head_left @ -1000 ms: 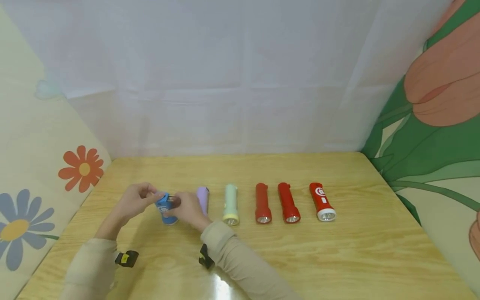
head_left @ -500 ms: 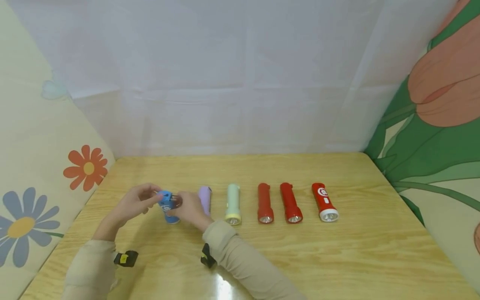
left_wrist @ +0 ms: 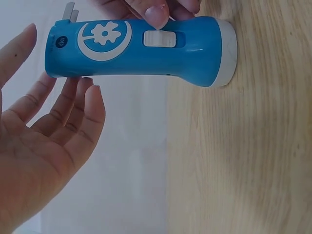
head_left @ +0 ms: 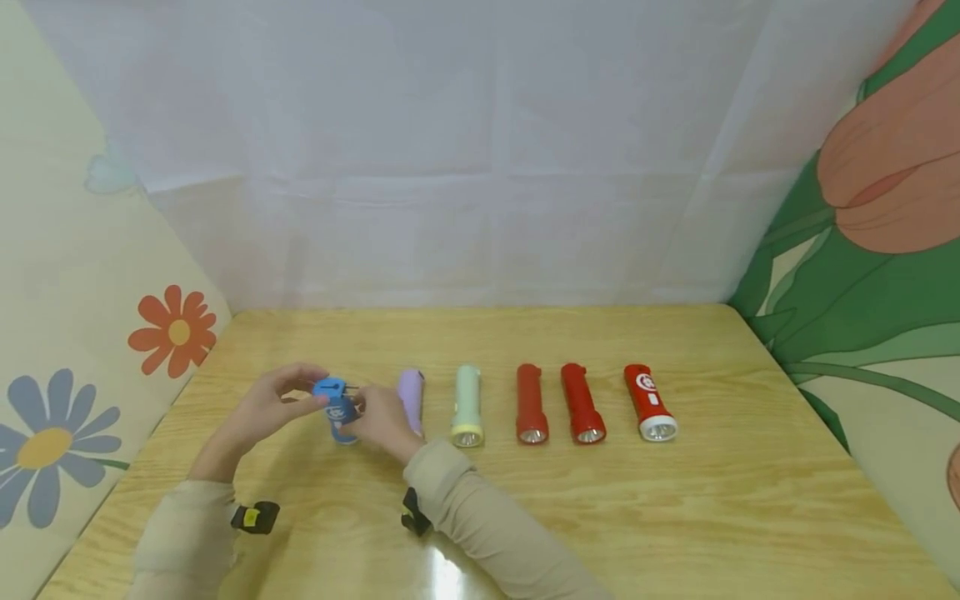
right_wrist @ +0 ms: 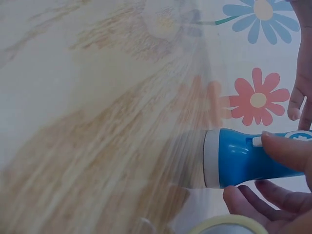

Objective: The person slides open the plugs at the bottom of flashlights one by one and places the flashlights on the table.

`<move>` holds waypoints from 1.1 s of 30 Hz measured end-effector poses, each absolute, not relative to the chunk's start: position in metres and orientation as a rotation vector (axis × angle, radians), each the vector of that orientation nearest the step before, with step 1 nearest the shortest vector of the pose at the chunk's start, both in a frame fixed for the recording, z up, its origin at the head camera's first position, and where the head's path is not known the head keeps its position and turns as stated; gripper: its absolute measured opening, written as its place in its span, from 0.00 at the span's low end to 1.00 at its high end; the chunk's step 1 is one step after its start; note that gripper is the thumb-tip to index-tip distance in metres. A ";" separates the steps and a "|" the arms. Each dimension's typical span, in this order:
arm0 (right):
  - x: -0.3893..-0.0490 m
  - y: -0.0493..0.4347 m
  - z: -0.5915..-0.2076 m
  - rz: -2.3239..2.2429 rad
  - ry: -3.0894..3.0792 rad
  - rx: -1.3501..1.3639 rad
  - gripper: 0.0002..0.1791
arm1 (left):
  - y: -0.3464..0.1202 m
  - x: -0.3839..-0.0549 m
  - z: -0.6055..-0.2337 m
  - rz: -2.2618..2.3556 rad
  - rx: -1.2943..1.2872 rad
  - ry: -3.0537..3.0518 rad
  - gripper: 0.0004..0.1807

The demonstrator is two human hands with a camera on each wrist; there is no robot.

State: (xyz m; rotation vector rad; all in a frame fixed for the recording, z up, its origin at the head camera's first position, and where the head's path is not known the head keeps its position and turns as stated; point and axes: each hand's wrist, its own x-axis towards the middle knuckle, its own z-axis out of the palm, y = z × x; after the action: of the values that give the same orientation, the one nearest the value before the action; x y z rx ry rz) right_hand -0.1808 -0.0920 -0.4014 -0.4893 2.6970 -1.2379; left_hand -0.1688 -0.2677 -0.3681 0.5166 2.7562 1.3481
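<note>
A blue flashlight (left_wrist: 136, 51) stands on end, its white-rimmed lamp head downward at the table. Two metal plug prongs (left_wrist: 71, 11) stick out near its tail. My right hand (head_left: 381, 419) grips its body from the right, with the thumb (right_wrist: 287, 153) beside the white slide switch (left_wrist: 160, 38). My left hand (head_left: 266, 412) is around the tail end from the left, its fingers loosely bent and spread. In the left wrist view, the left fingertips are right at the flashlight's side, and the thumb is apart from it.
To the right lie a purple flashlight (head_left: 411, 400), partly behind my right hand, a mint one (head_left: 467, 404), two red ones (head_left: 531, 404) (head_left: 582, 404), and a red one with a white head (head_left: 649, 402). A white cloth (head_left: 480, 167) hangs behind the wooden table (head_left: 675, 517).
My left thumb has moved down from the blue flashlight's tail top, and the left fingers have loosened. The right hand keeps its grip. The head view has shifted slightly.
</note>
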 end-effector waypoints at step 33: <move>-0.181 -0.098 -0.400 -1.177 2.688 -0.467 0.12 | -0.269 -0.180 -0.375 1.420 0.451 2.769 0.17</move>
State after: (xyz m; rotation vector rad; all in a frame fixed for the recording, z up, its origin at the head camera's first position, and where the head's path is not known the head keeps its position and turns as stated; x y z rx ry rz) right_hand -0.1806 -0.0977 -0.4002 -0.4666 2.6884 -1.1768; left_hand -0.1804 -0.2690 -0.3749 0.4514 2.7694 1.4195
